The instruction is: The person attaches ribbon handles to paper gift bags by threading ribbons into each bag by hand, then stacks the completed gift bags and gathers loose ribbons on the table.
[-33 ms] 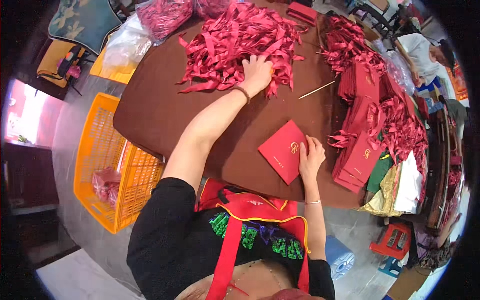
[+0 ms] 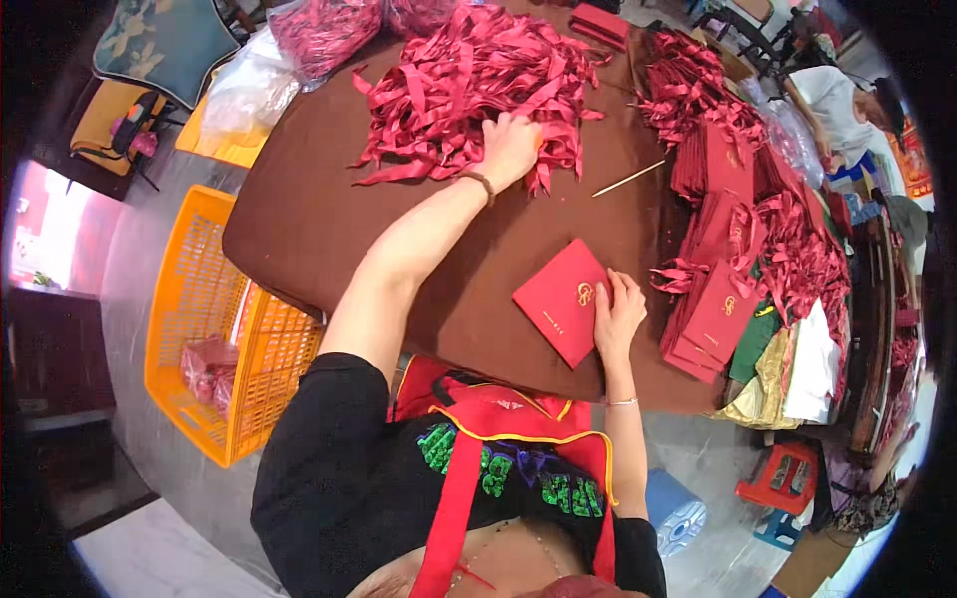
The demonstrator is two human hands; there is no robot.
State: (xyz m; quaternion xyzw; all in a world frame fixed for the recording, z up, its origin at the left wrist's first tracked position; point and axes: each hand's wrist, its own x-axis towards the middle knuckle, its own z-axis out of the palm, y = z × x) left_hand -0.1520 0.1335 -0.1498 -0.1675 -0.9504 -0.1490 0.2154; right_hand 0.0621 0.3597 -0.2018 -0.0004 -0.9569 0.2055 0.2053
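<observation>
A big tangled pile of red ribbons (image 2: 459,90) lies at the far middle of the brown-covered table (image 2: 299,189). My left hand (image 2: 510,149) is at the pile's near edge, its fingers curled down onto a ribbon, tips hidden. Something orange shows by the thumb side of that hand. Nearer to me, a flat red paper bag (image 2: 560,311) with gold print lies turned at a slant. Against its right edge rests my right hand (image 2: 620,311), fingers stretched out and thumb touching the bag.
Stacked red bags with ribbon handles (image 2: 713,289) line the table's right side. A thin stick (image 2: 628,178) lies between them and the pile. Plastic-wrapped ribbon bundles (image 2: 327,38) stand at the back left. An orange crate (image 2: 189,399) is on the floor at left. Another person (image 2: 832,110) is at far right.
</observation>
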